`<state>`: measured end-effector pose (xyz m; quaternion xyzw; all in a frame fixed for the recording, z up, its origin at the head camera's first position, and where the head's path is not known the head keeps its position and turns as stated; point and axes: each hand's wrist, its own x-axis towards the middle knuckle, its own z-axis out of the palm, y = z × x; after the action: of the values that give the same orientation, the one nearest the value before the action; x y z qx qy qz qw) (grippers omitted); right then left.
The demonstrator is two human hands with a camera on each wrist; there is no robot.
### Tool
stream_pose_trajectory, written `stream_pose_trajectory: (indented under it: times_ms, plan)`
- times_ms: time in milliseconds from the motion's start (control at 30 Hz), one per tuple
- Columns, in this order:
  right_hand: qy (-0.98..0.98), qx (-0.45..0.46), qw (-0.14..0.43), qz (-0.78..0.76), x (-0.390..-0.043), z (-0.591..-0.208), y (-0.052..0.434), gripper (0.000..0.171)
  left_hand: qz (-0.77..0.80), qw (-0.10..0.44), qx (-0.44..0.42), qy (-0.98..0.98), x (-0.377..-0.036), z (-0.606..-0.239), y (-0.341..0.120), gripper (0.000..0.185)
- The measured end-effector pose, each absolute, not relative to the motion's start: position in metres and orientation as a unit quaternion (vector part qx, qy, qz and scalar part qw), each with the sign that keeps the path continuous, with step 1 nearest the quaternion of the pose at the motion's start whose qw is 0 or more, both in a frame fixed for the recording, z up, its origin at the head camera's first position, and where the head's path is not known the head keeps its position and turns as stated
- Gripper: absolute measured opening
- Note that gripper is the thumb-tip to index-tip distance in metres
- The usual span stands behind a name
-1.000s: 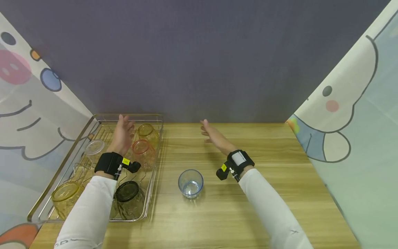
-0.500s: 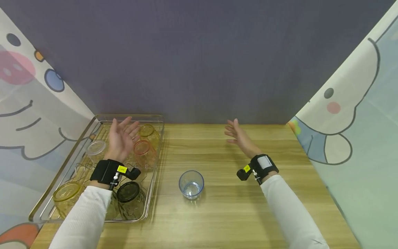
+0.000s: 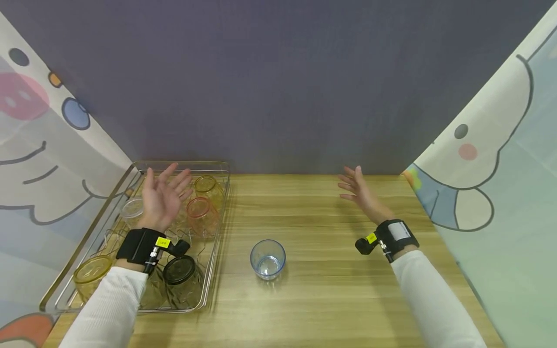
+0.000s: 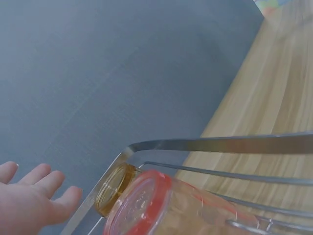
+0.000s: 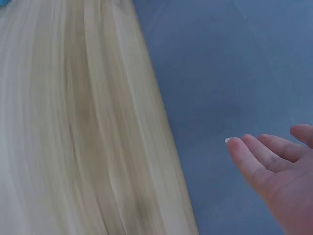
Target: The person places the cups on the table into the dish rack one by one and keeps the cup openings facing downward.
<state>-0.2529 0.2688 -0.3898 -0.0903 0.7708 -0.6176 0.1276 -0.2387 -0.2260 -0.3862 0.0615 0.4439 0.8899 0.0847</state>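
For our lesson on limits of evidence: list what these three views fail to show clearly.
- Head view: the left forearm hides part of the dark glass cup in the wire rack.
- Left wrist view: the frame edge cuts off the red-rimmed glass cup.
- Right wrist view: the wooden table is blurred; the right hand is cut off.

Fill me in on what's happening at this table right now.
A person holds both hands open above a wooden table, gripping nothing. The left hand hovers over a wire rack that holds several tinted glasses lying among its wires, nearest the red-rimmed glass. The right hand is raised over bare tabletop at the far right. One clear blue glass stands upright, alone, on the table between the arms.
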Motion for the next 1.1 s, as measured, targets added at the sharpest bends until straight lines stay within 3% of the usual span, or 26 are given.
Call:
stream_pose_trajectory:
  times_ms: [200,633,1100]
  plan:
    - [0.795,-0.084,0.125,-0.587,-0.252,-0.387,0.281,0.078,0.872,0.086,0.123,0.466,-0.240,-0.399,-0.228,0.068]
    - [0.814,-0.111,0.131,-0.555,-0.250,-0.381,0.286,0.077,0.776,0.086,0.152,0.607,-0.232,-0.367,-0.202,0.069]
    - [0.851,-0.098,0.148,-0.494,-0.246,-0.374,0.278,0.071,0.682,0.111,0.204,0.693,-0.245,-0.366,-0.193,0.067]
